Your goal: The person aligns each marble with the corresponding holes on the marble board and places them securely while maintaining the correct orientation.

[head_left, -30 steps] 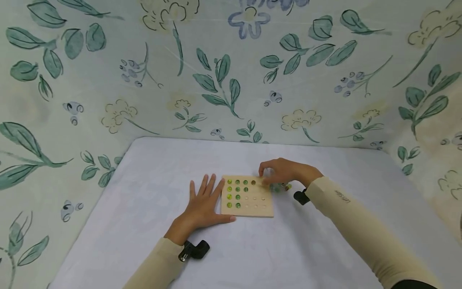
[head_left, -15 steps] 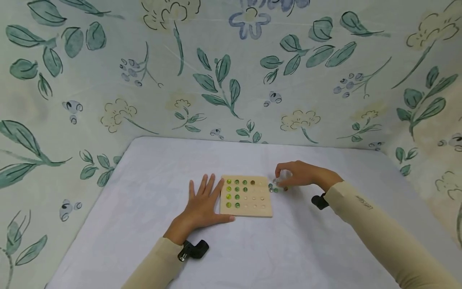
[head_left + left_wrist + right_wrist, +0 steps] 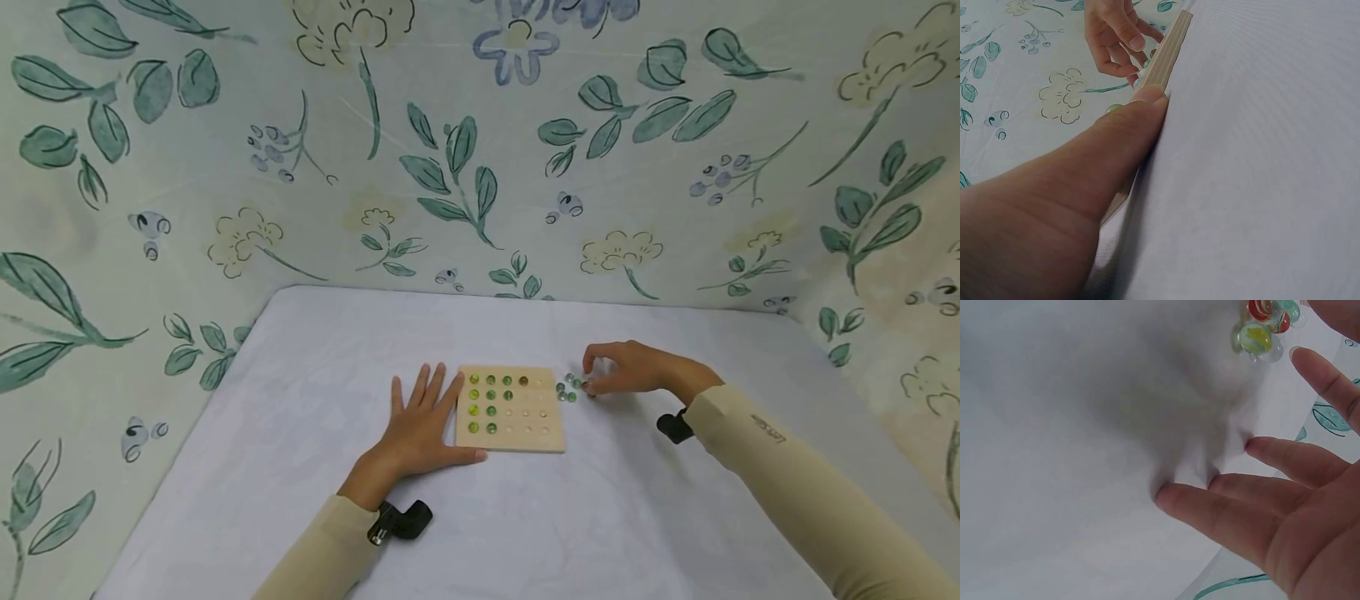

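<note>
A square wooden board (image 3: 527, 432) with rows of round hollows lies on the white cloth; yellow-green, green and brown marbles sit in its left and back hollows. My left hand (image 3: 420, 425) rests flat at the board's left side, fingers spread, thumb along the front edge. In the left wrist view, that thumb (image 3: 1119, 134) presses on the board's edge. My right hand (image 3: 633, 367) is bent over loose glass marbles (image 3: 572, 397) just right of the board. In the right wrist view, thumb and index finger stand apart beside a yellow-swirled marble (image 3: 1255, 339), other fingertips touching the cloth.
White cloth (image 3: 675, 517) covers the table all round the board. Behind it rises a floral fabric backdrop (image 3: 465, 250), which also closes in the left and right sides. Red-swirled marbles (image 3: 1259, 309) lie against the others near the right hand.
My right hand has moved right, from the board's back right corner to the loose marbles, and come lower. The left hand has stayed in place on the board.
</note>
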Demonstrator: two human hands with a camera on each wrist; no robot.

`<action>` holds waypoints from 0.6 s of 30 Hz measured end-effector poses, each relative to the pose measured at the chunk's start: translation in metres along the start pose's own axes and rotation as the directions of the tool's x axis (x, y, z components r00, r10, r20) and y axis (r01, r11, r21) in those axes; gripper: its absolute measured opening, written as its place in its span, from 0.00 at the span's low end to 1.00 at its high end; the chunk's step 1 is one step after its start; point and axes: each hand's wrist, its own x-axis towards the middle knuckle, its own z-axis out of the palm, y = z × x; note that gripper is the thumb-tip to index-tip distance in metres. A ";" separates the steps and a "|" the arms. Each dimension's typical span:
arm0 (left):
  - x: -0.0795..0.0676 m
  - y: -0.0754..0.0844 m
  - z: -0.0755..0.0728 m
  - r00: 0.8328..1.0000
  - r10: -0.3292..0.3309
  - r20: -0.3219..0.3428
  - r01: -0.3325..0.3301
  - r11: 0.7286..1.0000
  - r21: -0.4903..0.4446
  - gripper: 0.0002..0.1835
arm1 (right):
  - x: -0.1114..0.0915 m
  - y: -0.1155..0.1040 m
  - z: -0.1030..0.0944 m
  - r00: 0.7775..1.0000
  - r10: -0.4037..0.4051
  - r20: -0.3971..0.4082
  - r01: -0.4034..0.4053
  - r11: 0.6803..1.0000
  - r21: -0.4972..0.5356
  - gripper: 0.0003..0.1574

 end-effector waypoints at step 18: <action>0.000 0.000 -0.002 1.000 0.008 0.011 -0.008 1.000 -0.010 0.62 | 0.010 0.003 -0.001 1.000 -0.021 0.017 0.021 1.000 0.004 0.14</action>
